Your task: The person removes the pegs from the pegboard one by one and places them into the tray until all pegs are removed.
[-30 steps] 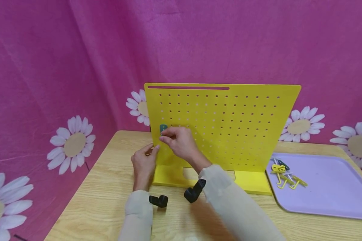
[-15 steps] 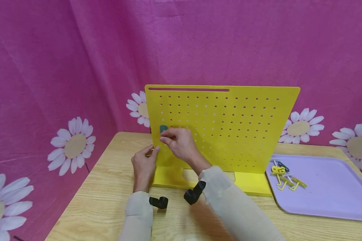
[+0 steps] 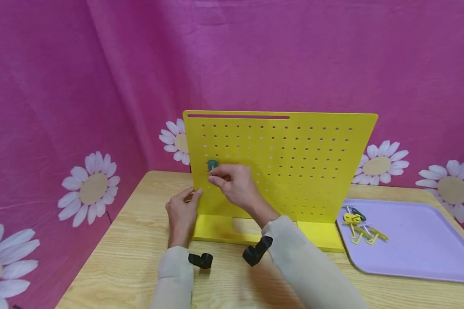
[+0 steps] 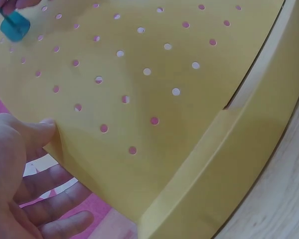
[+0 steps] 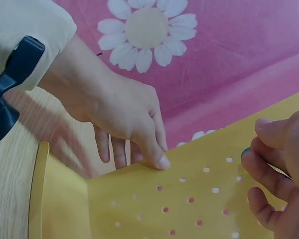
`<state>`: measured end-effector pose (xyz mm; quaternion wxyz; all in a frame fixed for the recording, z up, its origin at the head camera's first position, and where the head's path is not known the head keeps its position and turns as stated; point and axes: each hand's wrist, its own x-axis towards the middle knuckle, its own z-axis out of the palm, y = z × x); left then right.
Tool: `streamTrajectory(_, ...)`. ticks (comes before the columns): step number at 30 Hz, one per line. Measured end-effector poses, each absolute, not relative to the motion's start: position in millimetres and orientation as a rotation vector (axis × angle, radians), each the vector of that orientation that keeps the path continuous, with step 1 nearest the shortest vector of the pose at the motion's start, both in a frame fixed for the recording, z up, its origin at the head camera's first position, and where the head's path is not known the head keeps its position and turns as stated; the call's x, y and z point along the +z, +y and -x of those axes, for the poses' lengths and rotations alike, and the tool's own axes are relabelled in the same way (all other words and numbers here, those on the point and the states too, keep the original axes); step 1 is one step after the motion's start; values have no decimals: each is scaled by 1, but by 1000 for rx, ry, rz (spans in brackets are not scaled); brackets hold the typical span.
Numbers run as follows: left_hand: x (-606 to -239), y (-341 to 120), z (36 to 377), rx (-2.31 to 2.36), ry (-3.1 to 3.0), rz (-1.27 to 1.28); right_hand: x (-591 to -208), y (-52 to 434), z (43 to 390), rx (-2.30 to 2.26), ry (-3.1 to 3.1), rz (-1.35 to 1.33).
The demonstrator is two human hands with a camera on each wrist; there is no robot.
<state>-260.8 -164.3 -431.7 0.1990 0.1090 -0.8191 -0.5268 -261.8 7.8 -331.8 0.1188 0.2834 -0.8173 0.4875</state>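
A yellow pegboard (image 3: pixel 325 120) stands upright on the wooden table. My left hand (image 3: pixel 182 212) grips its left edge, thumb on the front face and the other fingers behind it, as the left wrist view shows. Between thumb and forefinger my right hand (image 3: pixel 236 182) pinches the stem of a small green pegboard hook (image 3: pixel 212 164), close to the board's front near the left side. In the left wrist view the green hook's backplate (image 4: pixel 16 27) looks tilted against the board. Only a green sliver of the hook (image 5: pixel 245 151) shows in the right wrist view, behind the fingers.
To the right lies a purple tray (image 3: pixel 417 240) with several yellow, white and green hooks (image 3: pixel 361 227) at its left end. The board's yellow feet (image 3: pixel 212 227) rest flat on the table (image 3: pixel 127 240). A pink flowered cloth (image 3: pixel 294 56) hangs behind.
My right hand has shifted slightly right along the board with the green hook, whose backplate now sits more tilted. A hole left of it has come into view. My left hand keeps its grip.
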Motion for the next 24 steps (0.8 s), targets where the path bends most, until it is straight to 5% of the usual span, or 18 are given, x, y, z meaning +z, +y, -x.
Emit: streamTrajectory(24,-431,-163,259,-1483,-2257,-301,-343,141,219,1141,-2382,-796)
